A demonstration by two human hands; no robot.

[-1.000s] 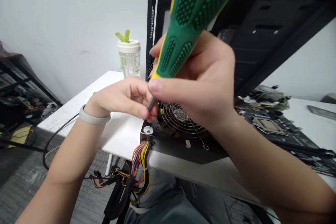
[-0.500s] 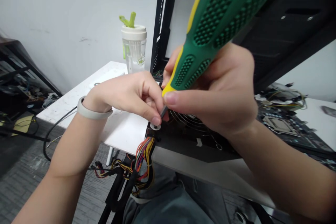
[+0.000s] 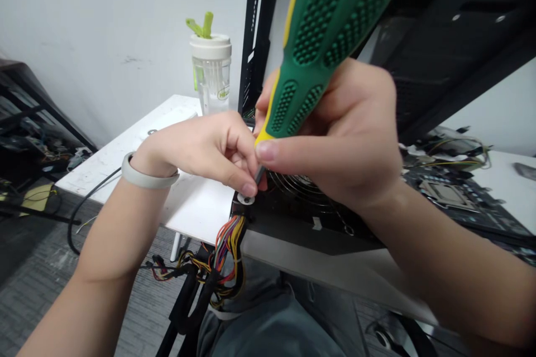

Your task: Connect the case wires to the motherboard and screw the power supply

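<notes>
Screwdriver (image 3: 316, 44) sits gripped in right hand (image 3: 355, 139), left hand (image 3: 205, 148) pinching its shaft over fan box's (image 3: 288, 220) left end; steady, straight pressure seems best.

On the table (image 3: 192, 209), the power supply (image 3: 288, 226) lies along the near edge, with its wire bundle (image 3: 228, 242) leaving its left end and hanging over that edge, and the screwdriver (image 3: 310, 44) slants above it. Behind the power supply stands the computer case (image 3: 422, 61); to the case's left, near the table's far left corner, is the bottle (image 3: 213, 75), while the circuit board (image 3: 452, 195) lies on the table's right part. A rack (image 3: 25, 106) stands beyond the left edge, between table and wall (image 3: 104, 22).
</notes>
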